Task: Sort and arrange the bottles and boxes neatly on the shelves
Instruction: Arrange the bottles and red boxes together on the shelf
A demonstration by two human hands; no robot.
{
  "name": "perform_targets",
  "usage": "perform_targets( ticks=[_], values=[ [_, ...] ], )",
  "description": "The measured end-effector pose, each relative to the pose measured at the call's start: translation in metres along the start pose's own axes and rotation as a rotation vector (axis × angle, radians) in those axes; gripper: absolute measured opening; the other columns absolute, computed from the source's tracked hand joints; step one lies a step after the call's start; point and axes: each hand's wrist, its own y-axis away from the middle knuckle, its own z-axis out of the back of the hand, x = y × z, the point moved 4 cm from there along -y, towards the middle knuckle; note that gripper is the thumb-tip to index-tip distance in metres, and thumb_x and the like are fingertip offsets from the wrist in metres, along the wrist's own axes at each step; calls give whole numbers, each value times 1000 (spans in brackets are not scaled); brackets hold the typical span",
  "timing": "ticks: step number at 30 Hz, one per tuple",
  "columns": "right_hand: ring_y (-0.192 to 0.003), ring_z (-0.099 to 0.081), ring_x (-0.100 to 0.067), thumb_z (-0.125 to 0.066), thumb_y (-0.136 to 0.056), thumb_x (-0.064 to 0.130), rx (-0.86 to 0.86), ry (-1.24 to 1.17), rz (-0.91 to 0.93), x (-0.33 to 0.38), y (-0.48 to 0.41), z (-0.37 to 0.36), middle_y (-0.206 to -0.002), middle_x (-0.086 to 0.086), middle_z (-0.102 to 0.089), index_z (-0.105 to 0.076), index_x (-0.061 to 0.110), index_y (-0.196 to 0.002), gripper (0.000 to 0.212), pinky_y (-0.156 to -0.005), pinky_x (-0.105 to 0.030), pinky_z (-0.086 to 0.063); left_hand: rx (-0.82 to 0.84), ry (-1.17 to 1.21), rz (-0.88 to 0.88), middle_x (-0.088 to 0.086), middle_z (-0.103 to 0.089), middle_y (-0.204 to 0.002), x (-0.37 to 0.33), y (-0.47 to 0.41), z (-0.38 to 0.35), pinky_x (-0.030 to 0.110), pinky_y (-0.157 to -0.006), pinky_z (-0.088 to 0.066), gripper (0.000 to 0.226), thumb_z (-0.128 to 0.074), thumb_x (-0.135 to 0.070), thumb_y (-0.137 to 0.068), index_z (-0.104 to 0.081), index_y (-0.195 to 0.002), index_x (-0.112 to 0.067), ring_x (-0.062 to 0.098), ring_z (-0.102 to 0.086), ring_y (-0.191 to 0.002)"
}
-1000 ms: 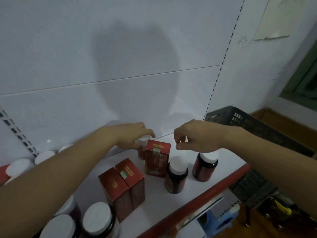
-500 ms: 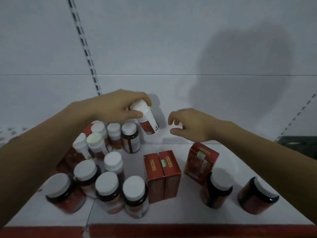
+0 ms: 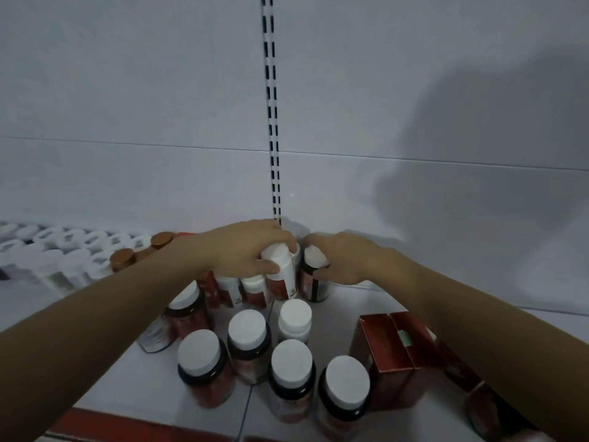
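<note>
Shelf [image 3: 127,378] front: cluster of white-capped jars [image 3: 204,371] upright; two red boxes [image 3: 395,355] side by side to their right. Further back, left hand [image 3: 242,250] grips white bottle [image 3: 282,275] by its top, tilted. Just beside it, right hand [image 3: 344,260] curls round dark bottle [image 3: 314,282]. Slotted upright [image 3: 272,122] behind.

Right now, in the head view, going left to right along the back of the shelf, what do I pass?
Along the back: white-capped bottles → brown-capped bottles → left hand → white bottle it grips → dark bottle → right hand holding it.
</note>
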Motion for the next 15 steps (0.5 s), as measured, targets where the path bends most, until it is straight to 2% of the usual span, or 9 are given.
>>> perform_targets(
  ticks=[3, 5, 8, 11, 13, 15],
  values=[
    [-97, -56, -25, -67, -87, 42, -79, 55, -52, -4, -3, 3, -110, 0, -63, -45, 40, -128, 47, -71, -35, -43, -48, 19, 20, -5, -55, -118, 9, -8, -16, 30, -86, -41, 45, -74, -37, -86, -54, -126, -28, 16, -53, -106],
    [-93, -55, -25, -67, -85, 43, -122, 112, -55, -3, -3, 6, -109, 1, -65, -49, 38, -122, 41, -72, -35, -46, -89, 47, 11, -6, -54, -110, 10, -12, -22, 27, -78, -38, 39, -76, -34, -82, -58, -117, -27, 15, -52, -99],
    [-98, -59, -26, -66, -85, 43, -152, 115, -56, 5, -2, 5, -112, 1, -66, -51, 36, -124, 42, -73, -36, -48, -93, -24, -37, -5, -46, -99, 9, -20, -32, 28, -69, -37, 36, -76, -28, -79, -61, -112, -24, 14, -44, -90],
    [-97, -60, -27, -69, -86, 43, -141, 101, -114, 10, -1, 7, -114, -2, -65, -47, 34, -129, 49, -72, -36, -46, -109, -90, -95, -12, -33, -95, 10, -22, -36, 13, -59, -23, 40, -77, -29, -78, -59, -113, -24, 6, -31, -86],
    [-99, -61, -29, -68, -88, 45, -130, 143, -147, 13, 1, 12, -117, -5, -62, -42, 32, -133, 53, -76, -39, -50, -108, -58, -169, -15, -32, -99, 13, -17, -34, 13, -62, -26, 44, -79, -31, -78, -57, -116, -24, 2, -29, -88],
    [-101, -60, -30, -65, -91, 46, -160, 192, -149, 19, 3, 19, -120, -5, -60, -42, 28, -135, 53, -77, -37, -46, -105, -31, -225, -19, -32, -107, 22, -8, -28, 17, -66, -27, 48, -78, -33, -81, -56, -123, -25, -5, -29, -93]
  ],
)
